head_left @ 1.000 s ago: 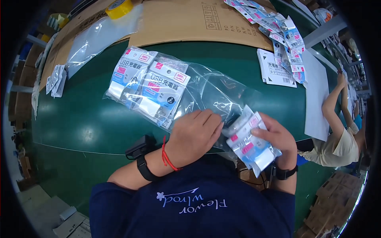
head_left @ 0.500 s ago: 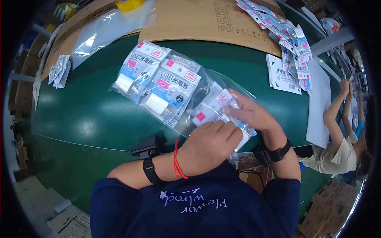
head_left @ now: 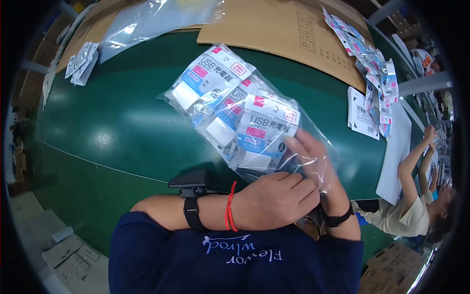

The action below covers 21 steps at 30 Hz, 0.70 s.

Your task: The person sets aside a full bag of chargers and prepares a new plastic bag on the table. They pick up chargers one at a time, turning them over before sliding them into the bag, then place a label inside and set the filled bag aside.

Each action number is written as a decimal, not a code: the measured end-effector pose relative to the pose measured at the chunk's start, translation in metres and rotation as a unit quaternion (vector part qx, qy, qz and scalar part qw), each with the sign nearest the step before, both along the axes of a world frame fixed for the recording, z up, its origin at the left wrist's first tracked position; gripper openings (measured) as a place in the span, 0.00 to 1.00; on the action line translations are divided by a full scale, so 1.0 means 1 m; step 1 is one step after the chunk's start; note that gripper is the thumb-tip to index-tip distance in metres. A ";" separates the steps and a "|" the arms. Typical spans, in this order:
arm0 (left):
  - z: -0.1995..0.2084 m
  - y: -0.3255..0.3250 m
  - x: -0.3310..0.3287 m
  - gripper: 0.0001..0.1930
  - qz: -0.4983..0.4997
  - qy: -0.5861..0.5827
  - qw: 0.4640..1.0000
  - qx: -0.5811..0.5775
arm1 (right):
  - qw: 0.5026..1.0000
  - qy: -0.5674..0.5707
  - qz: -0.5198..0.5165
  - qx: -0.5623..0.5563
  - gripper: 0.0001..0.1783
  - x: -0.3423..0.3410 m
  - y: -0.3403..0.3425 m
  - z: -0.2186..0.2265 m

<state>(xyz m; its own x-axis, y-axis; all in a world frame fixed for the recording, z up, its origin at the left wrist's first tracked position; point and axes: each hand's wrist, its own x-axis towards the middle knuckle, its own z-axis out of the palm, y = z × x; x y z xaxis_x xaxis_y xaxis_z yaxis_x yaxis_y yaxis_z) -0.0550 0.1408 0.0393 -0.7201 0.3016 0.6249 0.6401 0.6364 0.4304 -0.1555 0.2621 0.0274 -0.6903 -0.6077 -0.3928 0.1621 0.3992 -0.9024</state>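
A clear plastic bag (head_left: 324, 147) lies at a slant over the table's middle, holding several USB charger packs with white, pink and blue cards. One charger pack (head_left: 268, 128) rests uppermost near the bag's mouth; another charger pack (head_left: 208, 78) sits at the far left end, overlapping one between them. My left hand (head_left: 276, 201) is closed in a pinch on the near edge of the bag's mouth. Reaching into the bag, my right hand (head_left: 313, 159) has its thumb and fingers at the right edge of the uppermost pack, slightly blurred.
Green table (head_left: 107, 132) underneath. Flat cardboard (head_left: 264, 29) and clear plastic bags (head_left: 152, 24) lie along the far side. More charger packs (head_left: 364, 54) are heaped at the far right beside white printed cards (head_left: 360, 112). Small packs (head_left: 82, 63) lie far left. A co-worker (head_left: 401, 210) is at right.
The held charger pack has moved left, deeper into the bag, onto the others. My left hand has shifted right along the bag's edge. The whole view has shifted slightly.
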 end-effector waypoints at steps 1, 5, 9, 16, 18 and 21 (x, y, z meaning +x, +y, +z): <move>-0.002 0.000 0.000 0.13 -0.012 -0.008 1.000 -0.001 | 1.000 0.001 0.005 0.000 0.17 -0.001 0.001 -0.001; -0.007 -0.001 0.002 0.14 -0.038 -0.026 0.999 -0.006 | 0.992 -0.070 -0.046 -0.090 0.16 0.002 0.001 -0.012; -0.006 0.004 0.001 0.14 -0.055 -0.020 0.998 -0.013 | 0.971 -0.096 -0.143 -0.167 0.16 0.012 -0.015 -0.016; -0.005 0.005 -0.004 0.15 -0.057 0.001 0.998 0.003 | 0.975 -0.113 -0.091 -0.168 0.17 0.006 -0.051 -0.007; 0.003 -0.008 -0.004 0.19 -0.051 -0.013 0.998 0.021 | 0.972 -0.129 -0.080 -0.178 0.17 0.003 -0.037 -0.010; 0.013 -0.036 -0.008 0.24 0.004 0.002 1.000 0.016 | 0.966 -0.161 -0.063 -0.193 0.18 0.002 -0.005 -0.009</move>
